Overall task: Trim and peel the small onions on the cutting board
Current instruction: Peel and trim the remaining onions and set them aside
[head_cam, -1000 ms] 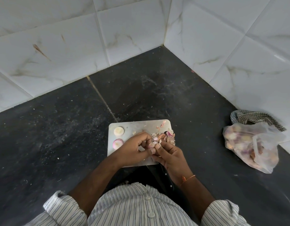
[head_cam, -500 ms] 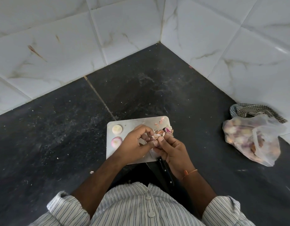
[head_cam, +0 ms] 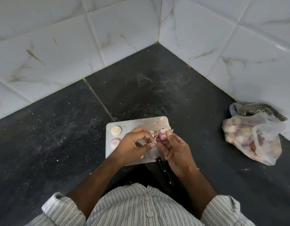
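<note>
1. My right hand clamps a small onion at the fingertips, above the far right part of the cutting board.
2. My left hand pinches loose skin just beside that onion; a hard tug could flick the onion out of my grip and off the board onto the dark table.
3. The knife lies at the board's near edge, handle overhanging toward me, under my right wrist; a dropped wrist could knock it.
4. Two peeled onions sit at the board's left edge; they may roll if the board is bumped.
</note>
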A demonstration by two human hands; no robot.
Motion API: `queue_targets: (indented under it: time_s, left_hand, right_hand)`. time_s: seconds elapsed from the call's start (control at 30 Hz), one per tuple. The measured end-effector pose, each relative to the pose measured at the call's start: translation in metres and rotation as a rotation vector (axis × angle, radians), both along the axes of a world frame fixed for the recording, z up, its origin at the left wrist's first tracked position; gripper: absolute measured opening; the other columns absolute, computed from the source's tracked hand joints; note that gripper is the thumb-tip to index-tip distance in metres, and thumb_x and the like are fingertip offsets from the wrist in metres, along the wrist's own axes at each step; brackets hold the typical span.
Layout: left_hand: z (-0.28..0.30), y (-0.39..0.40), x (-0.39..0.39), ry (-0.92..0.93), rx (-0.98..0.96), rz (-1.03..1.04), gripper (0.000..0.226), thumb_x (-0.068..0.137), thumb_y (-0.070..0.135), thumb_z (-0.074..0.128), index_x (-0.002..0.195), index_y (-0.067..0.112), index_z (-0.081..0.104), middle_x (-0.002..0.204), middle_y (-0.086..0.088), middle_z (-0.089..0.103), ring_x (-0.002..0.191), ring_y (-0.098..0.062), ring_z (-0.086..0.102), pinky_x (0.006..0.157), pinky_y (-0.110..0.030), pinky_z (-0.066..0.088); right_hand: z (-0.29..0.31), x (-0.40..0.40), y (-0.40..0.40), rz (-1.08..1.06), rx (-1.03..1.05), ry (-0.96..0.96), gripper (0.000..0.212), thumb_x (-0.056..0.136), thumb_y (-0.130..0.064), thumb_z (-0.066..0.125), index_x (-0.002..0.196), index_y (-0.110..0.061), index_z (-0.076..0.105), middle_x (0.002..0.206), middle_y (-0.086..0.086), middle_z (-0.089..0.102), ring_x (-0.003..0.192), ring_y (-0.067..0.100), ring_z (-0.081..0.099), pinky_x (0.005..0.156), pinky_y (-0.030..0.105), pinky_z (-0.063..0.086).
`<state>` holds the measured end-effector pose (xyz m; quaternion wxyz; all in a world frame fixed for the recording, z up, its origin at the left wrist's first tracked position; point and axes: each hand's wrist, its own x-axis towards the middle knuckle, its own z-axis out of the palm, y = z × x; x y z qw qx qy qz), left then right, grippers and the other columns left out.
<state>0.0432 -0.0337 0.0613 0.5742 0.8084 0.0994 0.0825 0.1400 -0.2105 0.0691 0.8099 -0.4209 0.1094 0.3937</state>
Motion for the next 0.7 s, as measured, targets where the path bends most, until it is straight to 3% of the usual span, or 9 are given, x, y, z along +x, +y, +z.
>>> queue_targets:
  time_s: [0.13,0.23,0.37,0.5,0.6,0.7]
  left_hand:
    - [-0.008,-0.004,0.002,0.106,-0.062,0.152,0.014,0.096,0.021,0.082,0.102,0.034,0.08,0.091,0.019,0.076,0.085,-0.004,0.069,0.076,-0.023,0.056]
    - [-0.015,-0.005,0.018,0.208,0.036,0.231,0.011,0.098,0.028,0.079,0.105,0.036,0.082,0.092,0.021,0.078,0.083,-0.005,0.071,0.078,-0.025,0.059]
    - [-0.02,-0.005,0.039,0.328,0.219,0.16,0.014,0.101,0.034,0.073,0.108,0.033,0.085,0.098,0.022,0.078,0.086,0.001,0.069,0.08,-0.024,0.055]
    - [-0.019,-0.008,0.052,0.416,0.291,0.113,0.016,0.092,0.027,0.083,0.107,0.032,0.085,0.098,0.021,0.076,0.079,0.004,0.067,0.082,-0.022,0.055]
    - [-0.016,-0.012,0.053,0.351,0.203,0.094,0.045,0.084,0.028,0.09,0.125,0.041,0.074,0.112,0.025,0.074,0.084,0.002,0.07,0.083,-0.021,0.059]
    - [-0.009,-0.015,0.045,0.224,0.192,-0.04,0.079,0.08,0.039,0.093,0.148,0.05,0.054,0.139,0.029,0.058,0.105,0.004,0.065,0.084,-0.012,0.054]
  right_hand:
    - [-0.003,0.012,-0.012,0.06,-0.069,-0.054,0.042,0.097,-0.025,0.067,0.13,0.001,0.068,0.133,0.027,0.069,0.123,0.039,0.065,0.102,0.04,0.057]
    - [-0.005,0.016,-0.017,0.086,-0.083,-0.092,0.039,0.099,-0.023,0.065,0.134,-0.004,0.067,0.136,0.024,0.069,0.118,0.032,0.07,0.101,0.041,0.054]
    - [-0.009,0.018,-0.022,0.108,-0.075,-0.113,0.043,0.1,-0.017,0.063,0.141,-0.004,0.062,0.138,0.022,0.069,0.12,0.031,0.07,0.102,0.041,0.056]
    - [-0.009,0.023,-0.029,0.101,-0.054,-0.132,0.042,0.1,-0.011,0.062,0.141,-0.003,0.062,0.139,0.021,0.068,0.116,0.03,0.071,0.089,0.034,0.062]
    - [-0.005,0.027,-0.034,0.107,-0.025,-0.143,0.041,0.099,-0.005,0.06,0.139,-0.001,0.062,0.135,0.022,0.07,0.114,0.032,0.073,0.092,0.035,0.063]
    - [-0.007,0.03,-0.038,0.118,-0.019,-0.142,0.039,0.101,-0.006,0.059,0.139,-0.001,0.063,0.139,0.024,0.067,0.12,0.033,0.07,0.104,0.041,0.06]
